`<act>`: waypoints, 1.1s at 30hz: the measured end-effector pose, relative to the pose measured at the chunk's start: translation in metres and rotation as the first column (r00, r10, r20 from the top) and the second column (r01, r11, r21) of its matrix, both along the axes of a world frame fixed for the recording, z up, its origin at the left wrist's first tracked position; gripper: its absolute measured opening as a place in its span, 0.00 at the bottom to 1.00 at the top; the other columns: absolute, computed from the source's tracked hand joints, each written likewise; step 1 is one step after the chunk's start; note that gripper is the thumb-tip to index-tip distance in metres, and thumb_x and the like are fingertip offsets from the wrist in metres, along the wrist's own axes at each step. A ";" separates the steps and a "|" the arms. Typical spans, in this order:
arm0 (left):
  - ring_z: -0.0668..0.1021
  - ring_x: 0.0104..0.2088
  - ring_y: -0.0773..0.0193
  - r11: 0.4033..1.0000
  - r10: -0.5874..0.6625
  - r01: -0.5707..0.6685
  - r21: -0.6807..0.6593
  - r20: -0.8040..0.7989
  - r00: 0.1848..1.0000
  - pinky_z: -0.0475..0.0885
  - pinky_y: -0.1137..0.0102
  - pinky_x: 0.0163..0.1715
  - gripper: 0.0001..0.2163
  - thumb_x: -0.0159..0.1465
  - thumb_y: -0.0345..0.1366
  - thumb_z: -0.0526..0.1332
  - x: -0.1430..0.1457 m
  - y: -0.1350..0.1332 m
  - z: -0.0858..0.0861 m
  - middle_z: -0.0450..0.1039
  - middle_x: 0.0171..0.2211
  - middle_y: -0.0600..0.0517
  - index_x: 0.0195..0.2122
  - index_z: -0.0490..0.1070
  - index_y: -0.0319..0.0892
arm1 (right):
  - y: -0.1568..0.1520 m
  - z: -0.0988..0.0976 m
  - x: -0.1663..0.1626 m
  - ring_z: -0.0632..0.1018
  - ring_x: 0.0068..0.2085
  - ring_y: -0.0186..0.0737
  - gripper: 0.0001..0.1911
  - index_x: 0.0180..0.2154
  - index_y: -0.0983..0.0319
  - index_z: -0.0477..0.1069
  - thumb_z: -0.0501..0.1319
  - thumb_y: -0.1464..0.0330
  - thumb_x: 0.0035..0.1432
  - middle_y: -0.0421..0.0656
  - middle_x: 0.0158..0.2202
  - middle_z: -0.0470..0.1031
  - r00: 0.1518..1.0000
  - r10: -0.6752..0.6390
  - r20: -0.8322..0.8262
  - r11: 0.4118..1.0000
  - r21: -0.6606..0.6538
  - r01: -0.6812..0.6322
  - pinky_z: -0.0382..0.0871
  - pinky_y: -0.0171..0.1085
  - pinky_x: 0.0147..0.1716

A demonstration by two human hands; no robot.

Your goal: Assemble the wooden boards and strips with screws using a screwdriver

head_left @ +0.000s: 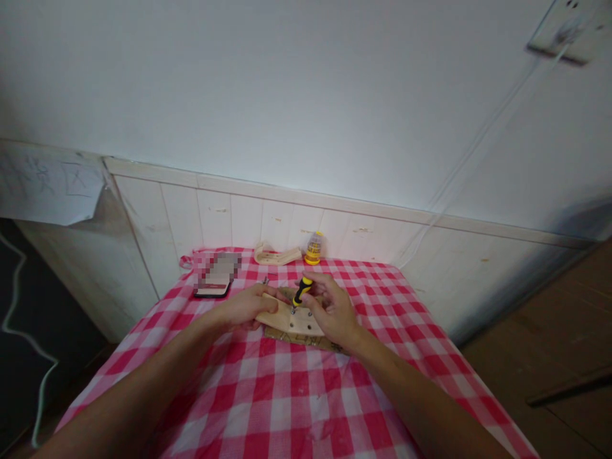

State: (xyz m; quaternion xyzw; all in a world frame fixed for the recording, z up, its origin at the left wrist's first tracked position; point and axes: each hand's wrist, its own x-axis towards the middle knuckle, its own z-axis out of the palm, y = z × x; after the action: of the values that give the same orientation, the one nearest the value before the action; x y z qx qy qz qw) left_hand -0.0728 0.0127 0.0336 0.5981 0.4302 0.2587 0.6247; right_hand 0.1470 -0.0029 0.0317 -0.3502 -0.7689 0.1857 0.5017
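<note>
My right hand (338, 310) is closed around a yellow and black screwdriver (302, 291), held tilted with its tip down at a screw or hole in a pale wooden board (280, 312). Several dark screws or holes show in the board's face. At the board's left end, my left hand (253, 306) grips it, thumb on top and fingers underneath. Under the board lies a brown patterned piece (296, 340), partly covered. A small metal bit or screw (266, 280) sits just behind my left hand.
Along the back edge stand a curved wooden piece (277, 256) and a yellow-capped clear container (313, 248). A phone (217, 277) lies at the back left on the red checked tablecloth (268, 408). Behind is a white wall with an outlet (568, 32) and a hanging cord.
</note>
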 end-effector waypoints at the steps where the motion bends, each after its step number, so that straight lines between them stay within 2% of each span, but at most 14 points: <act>1: 0.58 0.13 0.74 1.000 -0.002 0.002 0.002 -0.002 1.000 0.49 0.76 0.12 0.19 0.47 0.37 0.59 0.000 0.000 0.000 0.66 0.18 0.58 0.40 0.76 0.36 | 0.000 -0.001 -0.001 0.84 0.41 0.42 0.20 0.56 0.52 0.71 0.63 0.69 0.62 0.43 0.44 0.82 1.000 -0.012 -0.009 1.000 -0.001 0.012 0.80 0.40 0.37; 5: 0.56 0.13 0.74 1.000 -0.019 0.019 -0.002 -0.001 1.000 0.48 0.76 0.12 0.20 0.48 0.37 0.59 0.001 0.000 0.000 0.63 0.17 0.59 0.42 0.76 0.36 | 0.002 -0.006 -0.001 0.83 0.39 0.42 0.19 0.54 0.53 0.71 0.65 0.67 0.61 0.43 0.42 0.82 0.998 -0.046 -0.034 0.999 -0.008 0.045 0.79 0.38 0.34; 15: 0.58 0.11 0.75 0.999 -0.035 0.035 0.002 -0.006 0.999 0.49 0.76 0.11 0.22 0.47 0.39 0.59 0.000 0.004 -0.004 0.67 0.18 0.59 0.42 0.74 0.34 | 0.002 -0.008 -0.003 0.82 0.38 0.42 0.18 0.48 0.53 0.72 0.71 0.65 0.56 0.41 0.40 0.81 0.990 -0.136 -0.042 0.988 0.061 0.139 0.78 0.41 0.37; 20: 0.58 0.12 0.75 1.000 0.002 -0.002 -0.030 -0.014 1.000 0.49 0.76 0.11 0.24 0.45 0.39 0.60 0.001 0.002 -0.002 0.66 0.18 0.59 0.43 0.74 0.35 | -0.001 -0.005 -0.004 0.82 0.38 0.40 0.16 0.48 0.53 0.71 0.68 0.66 0.58 0.41 0.40 0.79 0.984 -0.078 -0.158 0.996 0.019 0.082 0.78 0.38 0.34; 23: 0.58 0.12 0.75 1.000 0.000 0.000 -0.023 -0.009 1.000 0.48 0.76 0.11 0.23 0.45 0.39 0.59 0.001 0.002 -0.002 0.65 0.17 0.59 0.42 0.74 0.35 | -0.005 0.001 -0.003 0.80 0.38 0.40 0.16 0.48 0.54 0.70 0.67 0.69 0.58 0.42 0.40 0.77 0.974 -0.090 -0.209 0.989 0.093 0.111 0.77 0.38 0.37; 26: 0.57 0.11 0.75 1.000 -0.021 0.021 -0.012 -0.007 1.000 0.47 0.75 0.11 0.22 0.46 0.40 0.59 0.000 0.002 -0.003 0.65 0.17 0.59 0.41 0.74 0.34 | -0.005 0.005 0.000 0.79 0.37 0.40 0.17 0.49 0.55 0.70 0.66 0.71 0.58 0.42 0.40 0.77 0.980 -0.111 -0.168 0.975 0.170 0.140 0.76 0.39 0.38; 33: 0.57 0.11 0.74 1.000 0.002 -0.001 0.002 -0.044 0.999 0.48 0.75 0.10 0.25 0.45 0.39 0.58 0.000 0.002 -0.002 0.64 0.16 0.59 0.44 0.74 0.33 | 0.004 0.001 0.005 0.77 0.34 0.38 0.17 0.49 0.56 0.69 0.65 0.72 0.58 0.41 0.37 0.76 0.979 -0.131 -0.155 0.961 0.222 0.164 0.76 0.37 0.34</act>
State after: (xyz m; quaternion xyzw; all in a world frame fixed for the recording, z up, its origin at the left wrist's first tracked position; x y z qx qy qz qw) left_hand -0.0731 0.0147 0.0316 0.6039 0.4438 0.2466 0.6144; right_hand 0.1524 0.0009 0.0323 -0.3312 -0.7203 0.0799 0.6042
